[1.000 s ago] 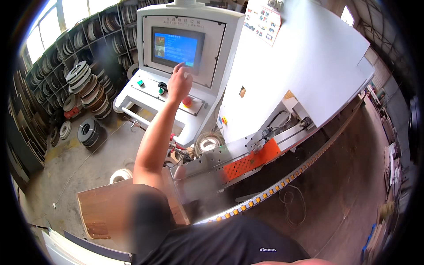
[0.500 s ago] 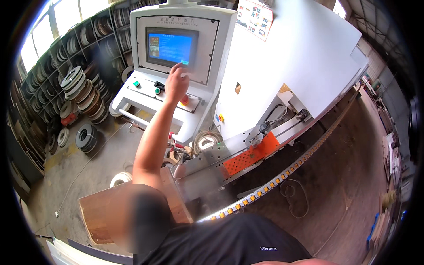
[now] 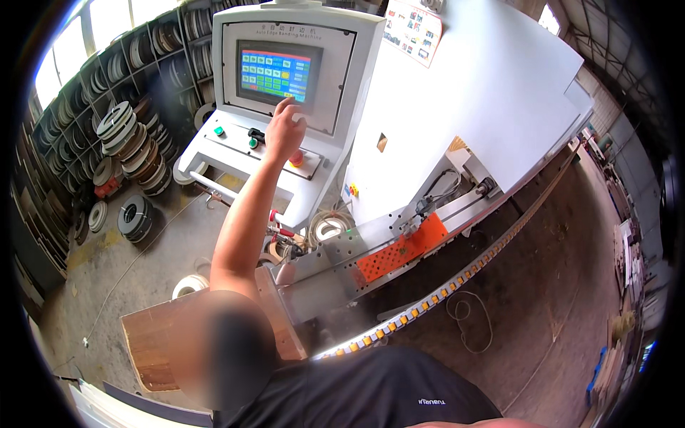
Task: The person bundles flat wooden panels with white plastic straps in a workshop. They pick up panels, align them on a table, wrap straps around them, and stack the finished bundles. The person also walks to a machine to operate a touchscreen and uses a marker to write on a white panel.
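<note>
My left hand (image 3: 286, 132) reaches up from the lower left, arm nearly straight, to the lower right corner of a touchscreen (image 3: 275, 73). Its index finger is stretched out at the screen's lower edge, the other fingers are partly bent, and nothing is held. Whether the fingertip presses the glass I cannot tell. The screen shows a grid of coloured buttons and sits in a white control console (image 3: 292, 18). Below the hand are a red knob (image 3: 297, 158), green push buttons (image 3: 219, 131) and a black switch (image 3: 257, 135). My right hand is outside the picture.
A large white machine body (image 3: 457, 78) stands right of the console, with an orange perforated plate (image 3: 403, 257) and a curved roller track (image 3: 407, 320) before it. Rolls of edge banding (image 3: 132, 139) are stacked at left. A brown board (image 3: 153, 342) lies near my left side.
The screen has changed from a mostly blue page of text to a grid of coloured buttons. My left hand stays at the screen's lower edge, with the finger shifted slightly. The view has moved slightly.
</note>
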